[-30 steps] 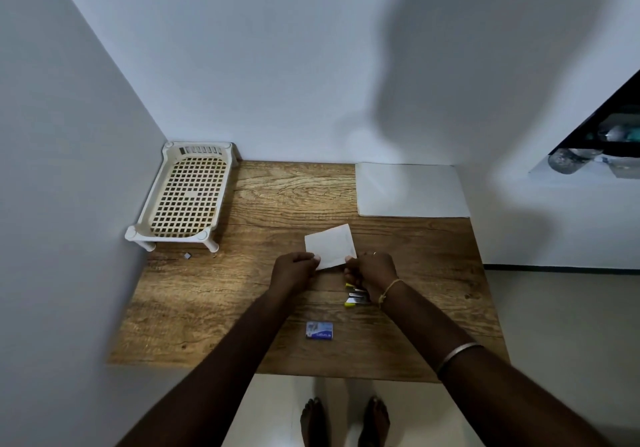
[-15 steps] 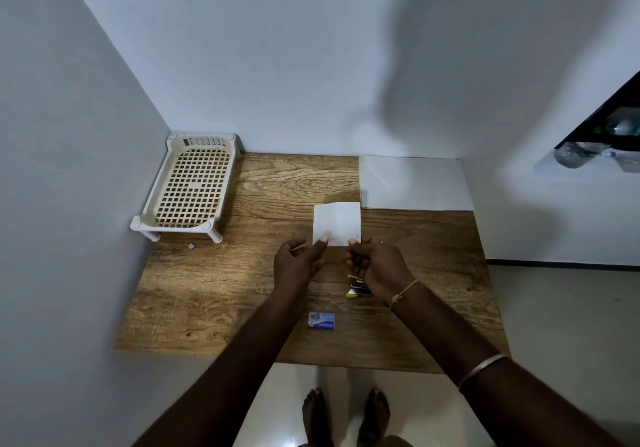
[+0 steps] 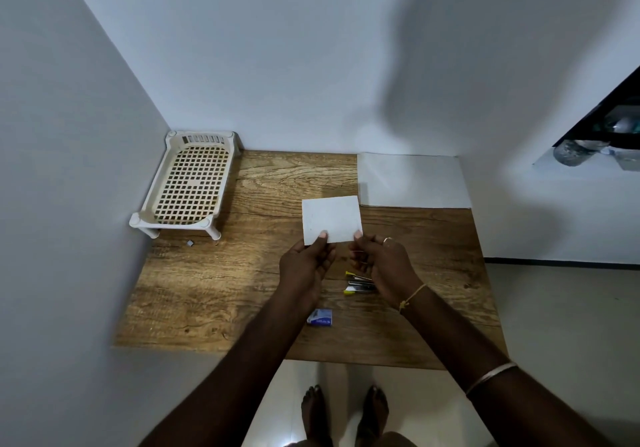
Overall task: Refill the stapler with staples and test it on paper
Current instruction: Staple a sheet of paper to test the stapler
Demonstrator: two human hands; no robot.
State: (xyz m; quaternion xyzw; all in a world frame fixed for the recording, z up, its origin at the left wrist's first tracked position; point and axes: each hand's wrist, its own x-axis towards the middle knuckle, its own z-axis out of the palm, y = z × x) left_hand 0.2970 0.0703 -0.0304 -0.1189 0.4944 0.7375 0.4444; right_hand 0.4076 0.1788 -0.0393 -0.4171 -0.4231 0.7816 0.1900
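A small folded white paper [image 3: 331,218] is held up above the wooden table [image 3: 214,284]. My left hand [image 3: 304,266] pinches its lower left corner and my right hand [image 3: 384,266] pinches its lower right corner. Under my right hand a yellow and metal stapler [image 3: 358,283] lies on the table, its rear part hidden by the hand. Closer to me, near the front edge, sits a small blue staple box [image 3: 320,318].
A cream plastic lattice tray [image 3: 188,187] stands on legs in the back left corner. A large white sheet [image 3: 412,180] lies at the back right. A tiny grey scrap [image 3: 189,243] rests by the tray. Walls close in at left and behind.
Both hands lifted the small paper off the table and squared it up in front of me. The stapler and staple box stayed put.
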